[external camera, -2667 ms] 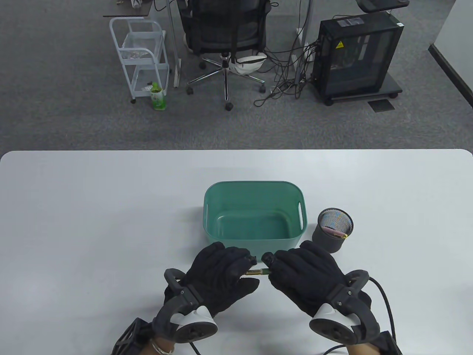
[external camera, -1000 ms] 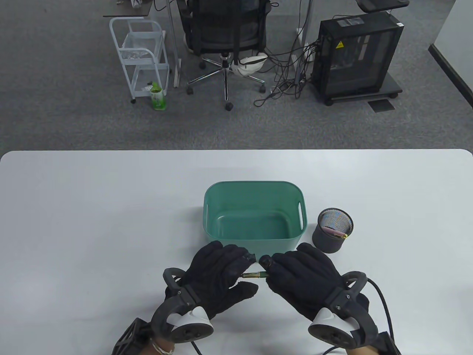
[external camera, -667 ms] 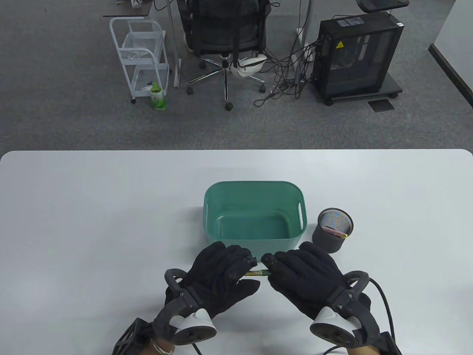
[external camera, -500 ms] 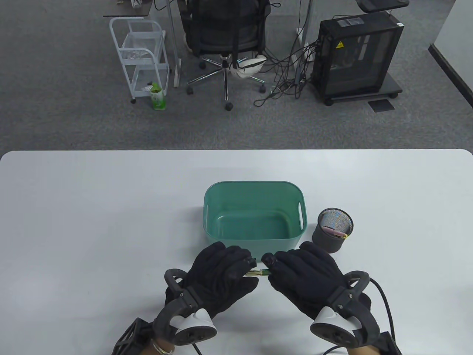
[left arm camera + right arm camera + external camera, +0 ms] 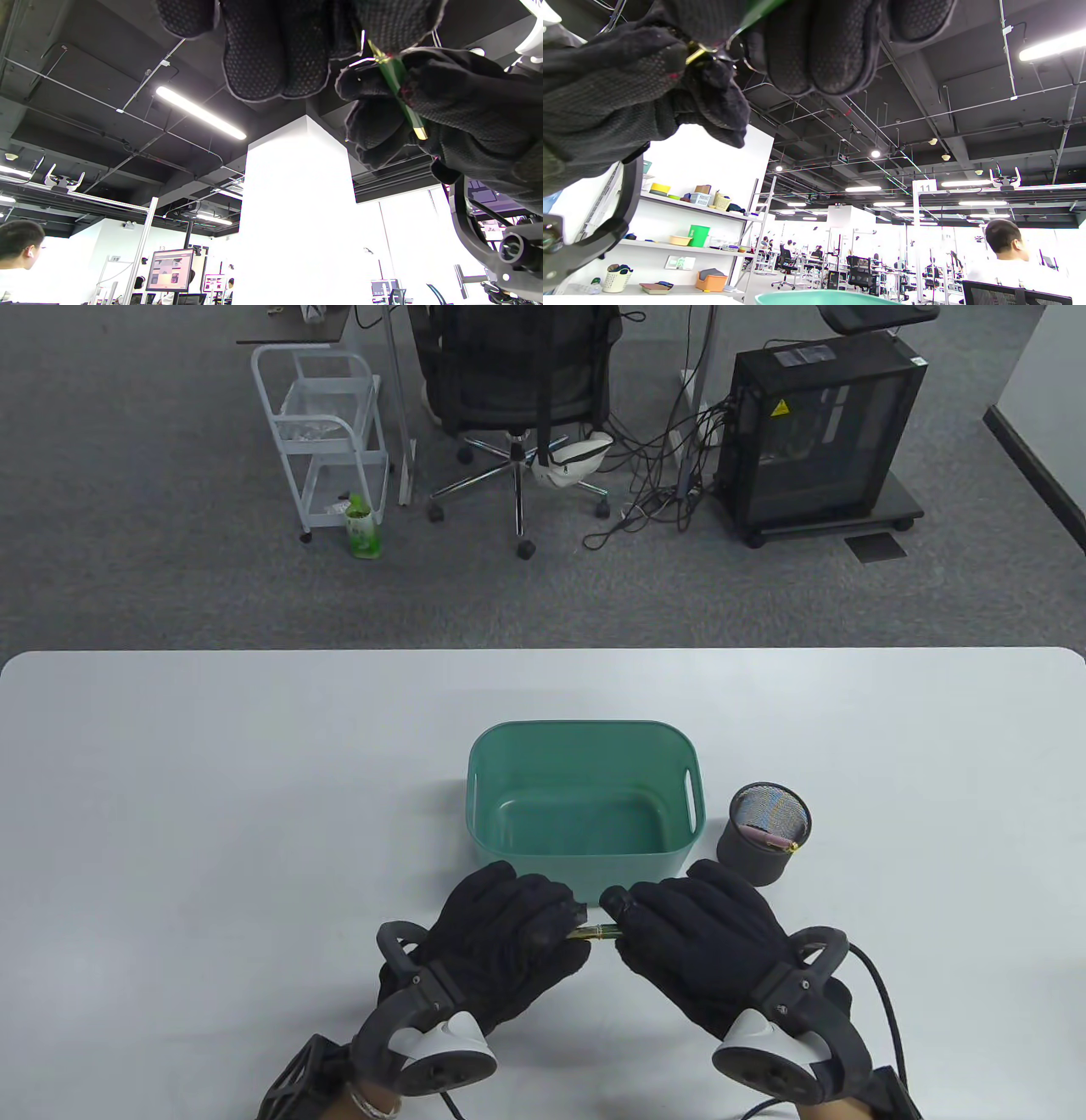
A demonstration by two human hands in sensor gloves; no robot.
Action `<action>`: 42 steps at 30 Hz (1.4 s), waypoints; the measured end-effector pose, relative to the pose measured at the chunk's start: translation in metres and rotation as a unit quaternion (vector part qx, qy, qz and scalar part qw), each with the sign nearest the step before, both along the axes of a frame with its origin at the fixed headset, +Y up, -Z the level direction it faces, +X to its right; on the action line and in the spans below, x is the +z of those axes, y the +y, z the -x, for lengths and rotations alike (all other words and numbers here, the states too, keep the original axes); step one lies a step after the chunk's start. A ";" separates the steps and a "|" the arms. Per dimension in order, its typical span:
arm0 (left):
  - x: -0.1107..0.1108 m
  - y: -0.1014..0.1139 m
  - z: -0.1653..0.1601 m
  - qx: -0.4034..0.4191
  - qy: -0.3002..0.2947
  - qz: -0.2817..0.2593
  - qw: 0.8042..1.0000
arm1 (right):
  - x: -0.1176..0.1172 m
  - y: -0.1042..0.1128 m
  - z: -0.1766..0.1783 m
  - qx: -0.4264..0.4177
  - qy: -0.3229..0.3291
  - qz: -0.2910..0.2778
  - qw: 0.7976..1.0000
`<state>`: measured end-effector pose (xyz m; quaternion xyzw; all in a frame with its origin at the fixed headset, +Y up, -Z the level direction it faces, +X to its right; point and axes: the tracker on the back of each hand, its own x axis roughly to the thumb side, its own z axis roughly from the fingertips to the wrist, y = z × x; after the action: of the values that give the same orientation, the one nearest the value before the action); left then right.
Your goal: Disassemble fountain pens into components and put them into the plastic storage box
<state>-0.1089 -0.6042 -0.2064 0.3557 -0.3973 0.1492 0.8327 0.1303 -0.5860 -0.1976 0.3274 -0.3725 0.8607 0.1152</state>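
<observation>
**Both hands on 1 green pen, just in front of the box**

The white worktop (image 5: 212, 780) carries everything you are working with. On it, near the middle, stands the teal plastic storage box (image 5: 582, 862), open at the top; its floor is bare in the table view. Just to its right sits a dark mesh pen cup (image 5: 766, 836) with 1 pinkish pen (image 5: 774, 839) leaning inside.

Your 2 hands meet just in front of the box's near wall. Your left hand (image 5: 501, 946) has its fingers curled round one end of the green fountain pen (image 5: 596, 932), and your right hand (image 5: 700, 946) grasps the other end, so only a short green and gold stretch shows between the gloves. The pen lies roughly level, crosswise to you, outside the box. From the left wrist view, a gold band (image 5: 421, 133) shows against the right glove.
</observation>
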 end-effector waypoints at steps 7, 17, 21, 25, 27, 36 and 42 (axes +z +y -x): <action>-0.002 0.000 0.001 0.004 -0.004 0.007 1.000 | 0.000 0.000 0.001 0.001 0.003 0.000 1.000; -0.003 0.000 0.003 0.011 -0.010 0.010 1.000 | 0.001 -0.001 0.002 0.001 0.006 0.000 1.000; -0.004 0.001 0.004 0.014 -0.015 0.014 1.000 | 0.001 -0.001 0.003 0.001 0.008 -0.001 1.000; -0.005 0.001 0.005 0.020 -0.018 0.014 1.000 | 0.001 -0.001 0.003 0.001 0.011 -0.001 1.000; -0.005 0.001 0.006 0.024 -0.018 0.014 0.999 | 0.002 -0.001 0.004 0.001 0.012 -0.001 1.000; -0.005 0.001 0.007 0.034 -0.014 0.009 0.999 | 0.002 -0.002 0.005 0.003 0.013 0.000 1.000; -0.005 0.000 0.007 0.025 -0.012 0.016 0.999 | 0.002 -0.002 0.005 0.004 0.010 -0.001 1.000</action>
<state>-0.1163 -0.6038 -0.2117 0.3505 -0.3958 0.1805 0.8294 0.1256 -0.5876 -0.1957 0.3375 -0.3714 0.8573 0.1152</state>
